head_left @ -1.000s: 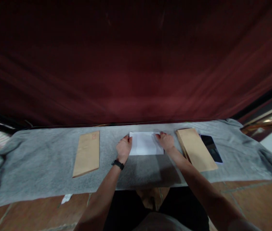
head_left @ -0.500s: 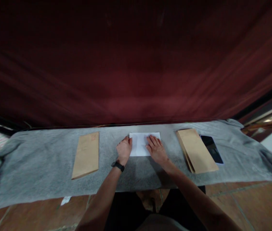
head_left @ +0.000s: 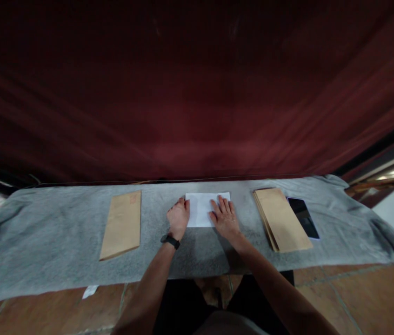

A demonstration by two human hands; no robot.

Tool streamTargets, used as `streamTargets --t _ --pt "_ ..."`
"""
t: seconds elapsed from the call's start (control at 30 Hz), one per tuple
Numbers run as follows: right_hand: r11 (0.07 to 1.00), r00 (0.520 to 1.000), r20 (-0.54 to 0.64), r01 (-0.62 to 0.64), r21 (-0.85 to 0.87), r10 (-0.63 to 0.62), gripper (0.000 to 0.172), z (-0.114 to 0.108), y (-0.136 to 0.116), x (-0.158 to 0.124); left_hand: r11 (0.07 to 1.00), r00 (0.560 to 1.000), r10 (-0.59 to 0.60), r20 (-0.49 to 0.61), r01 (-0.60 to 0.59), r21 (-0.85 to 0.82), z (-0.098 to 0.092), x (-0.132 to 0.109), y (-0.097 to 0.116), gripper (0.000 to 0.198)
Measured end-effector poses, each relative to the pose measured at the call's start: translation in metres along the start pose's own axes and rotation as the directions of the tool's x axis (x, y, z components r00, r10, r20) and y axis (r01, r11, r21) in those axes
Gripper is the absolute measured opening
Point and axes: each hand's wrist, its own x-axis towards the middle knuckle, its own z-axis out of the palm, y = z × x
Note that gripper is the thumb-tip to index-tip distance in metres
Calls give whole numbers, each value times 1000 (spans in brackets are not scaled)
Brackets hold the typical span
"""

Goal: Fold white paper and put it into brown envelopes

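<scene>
A white sheet of paper (head_left: 200, 211), which looks folded, lies flat on the grey cloth in front of me. My left hand (head_left: 178, 215), with a dark watch on its wrist, is closed on the paper's left edge, thumb on top and fingers curled. Flat on the right part of the sheet rests my right hand (head_left: 226, 219), its fingers spread. To the left lies a brown envelope (head_left: 122, 223) with a faint reddish mark near its top corner. A stack of brown envelopes (head_left: 283, 221) sits to the right.
A phone (head_left: 304, 217) lies partly under the right-hand envelopes. The grey cloth (head_left: 60, 232) covers the long narrow surface, and a dark red curtain-like fabric (head_left: 197, 116) hangs behind it. A small white scrap (head_left: 90, 291) is on the tiled floor (head_left: 364, 293).
The right hand's fingers have spread and turned slightly upward on the paper. My left hand stays at the left edge. The whole view has shifted a little.
</scene>
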Motion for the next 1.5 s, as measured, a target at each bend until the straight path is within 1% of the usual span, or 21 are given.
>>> streamTargets --t 0.03,0.1,0.13,0.2,0.23,0.27,0.3,0.33,0.37,0.43,0.5,0.63,0.67,0.7,0.8,0.87,0.93,1.03,1.2,1.3,1.5 --pt "1000 1000 5 -3 5 3 55 0 0 0 1000 1000 2 -19 -2 -3 -1 -1 0 40" --pt "1000 1000 9 -5 13 5 55 0 0 0 999 995 34 -98 -34 8 0 -7 2 39" --pt "1000 1000 6 -3 15 3 55 1 0 1 997 987 74 -144 -72 17 1 -11 3 39" --pt "1000 1000 -4 1 15 -1 55 1 0 1 976 955 217 -204 -214 33 7 -22 8 41" --pt "1000 1000 -9 2 14 -1 54 1 0 1 950 927 310 -209 -310 33 11 -27 11 43" --pt "1000 1000 -11 3 13 -3 54 2 0 1 911 891 408 -202 -410 30 17 -33 15 45" --pt "1000 1000 -10 5 12 -5 53 2 0 0 874 857 481 -184 -484 31 23 -37 18 47" --pt "1000 1000 -8 7 11 -7 53 2 0 0 852 839 520 -163 -522 32 29 -41 20 49" --pt "1000 1000 -6 10 11 -10 53 1 1 0 845 834 533 -143 -534 32 35 -43 22 50" --pt "1000 1000 -2 14 13 -14 52 1 2 -1 848 840 530 -114 -529 37 44 -44 23 52" --pt "1000 1000 3 9 22 -9 50 1 3 0 851 844 525 -110 -523 49 49 -43 23 53" --pt "996 997 24 -71 59 69 46 -2 -4 11 848 840 530 -118 -524 80 51 -42 20 54" --pt "995 997 31 -72 74 70 46 -3 -8 15 846 839 532 -111 -525 87 52 -41 20 53" --pt "994 998 39 -51 92 48 46 -3 -12 20 844 838 536 -101 -529 92 52 -41 20 53" --pt "988 994 65 82 129 -91 47 -2 -23 31 832 831 553 -66 -546 99 55 -41 19 55" --pt "982 988 64 135 129 -144 47 0 -24 35 829 828 558 -61 -551 98 56 -41 18 55" --pt "983 988 49 143 117 -149 47 2 -19 35 833 830 552 -74 -546 94 56 -41 19 54" --pt "989 993 27 116 89 -119 49 3 -2 32 844 836 537 -112 -530 83 53 -43 20 53" --pt "999 1000 -15 3 46 -3 51 5 25 26 848 836 530 -143 -525 77 47 -45 22 55" --pt "999 999 -37 -29 34 30 52 7 30 23 845 831 535 -152 -528 83 46 -46 22 54" --pt "998 997 -43 -66 25 67 53 5 25 22 849 835 528 -157 -521 85 46 -46 23 53"
